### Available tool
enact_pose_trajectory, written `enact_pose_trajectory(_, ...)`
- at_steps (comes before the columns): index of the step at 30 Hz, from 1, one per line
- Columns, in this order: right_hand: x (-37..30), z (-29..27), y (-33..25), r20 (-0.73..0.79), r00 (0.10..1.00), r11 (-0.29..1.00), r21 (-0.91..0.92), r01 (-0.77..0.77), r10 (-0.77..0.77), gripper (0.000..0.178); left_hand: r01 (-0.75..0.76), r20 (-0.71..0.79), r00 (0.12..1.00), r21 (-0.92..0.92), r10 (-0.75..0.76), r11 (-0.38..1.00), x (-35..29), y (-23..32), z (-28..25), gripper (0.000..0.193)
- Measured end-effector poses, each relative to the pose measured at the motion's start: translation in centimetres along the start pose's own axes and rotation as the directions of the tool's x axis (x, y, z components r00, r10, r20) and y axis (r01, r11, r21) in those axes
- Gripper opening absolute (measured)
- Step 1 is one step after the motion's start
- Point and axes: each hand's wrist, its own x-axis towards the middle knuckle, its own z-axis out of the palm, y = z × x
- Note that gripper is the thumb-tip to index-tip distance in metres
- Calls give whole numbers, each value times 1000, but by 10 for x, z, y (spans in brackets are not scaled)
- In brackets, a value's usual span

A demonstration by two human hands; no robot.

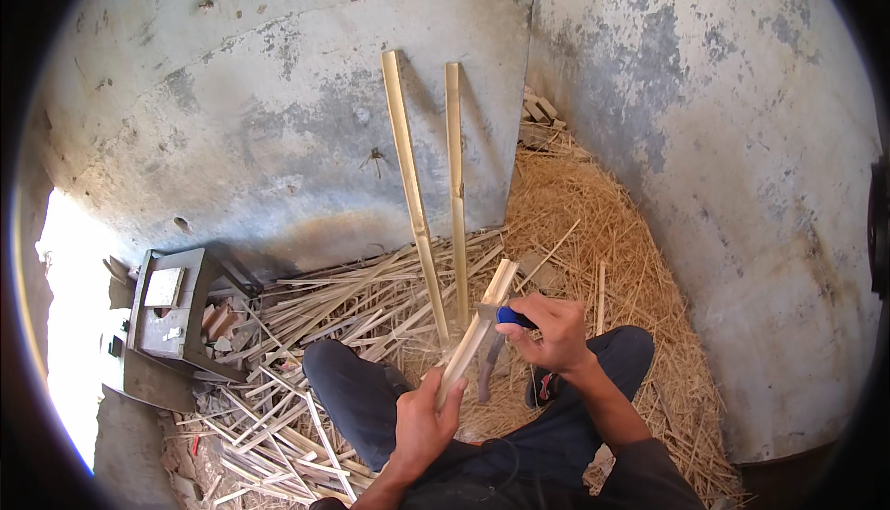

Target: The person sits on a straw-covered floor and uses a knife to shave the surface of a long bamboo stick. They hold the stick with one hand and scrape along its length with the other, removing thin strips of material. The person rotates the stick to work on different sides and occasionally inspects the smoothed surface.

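My left hand (425,425) is closed round the lower end of a split bamboo length (475,336), which slants up and away from me between my knees. My right hand (556,336) grips a knife (515,316) by its blue handle. The short blade lies across the hollow face of the bamboo, near its upper part. Just beyond, two longer split bamboo lengths (404,139) stand side by side, leaning on the wall. Below the knife lies a dark, curved, narrow thing (487,376) whose kind I cannot make out.
Bamboo strips (362,301) lie heaped at the left, with more strips (287,445) nearer me. Fine shavings (575,204) cover the floor at the right. A grey wooden stand (171,301) is by the bright opening at left. Worn walls (315,74) meet in a corner ahead.
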Motion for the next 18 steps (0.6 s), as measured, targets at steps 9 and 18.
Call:
enact_pose_trajectory(9,-1,0,12,4,999,999,21,44,-44,30,3,-3,1000,12,-3,1000,-1,-1,7,20)
enact_pose_trajectory(18,0,-2,19,-71,997,999,-38,13,-16,26,23,11,1000,-1,-23,1000,6,3,10,19)
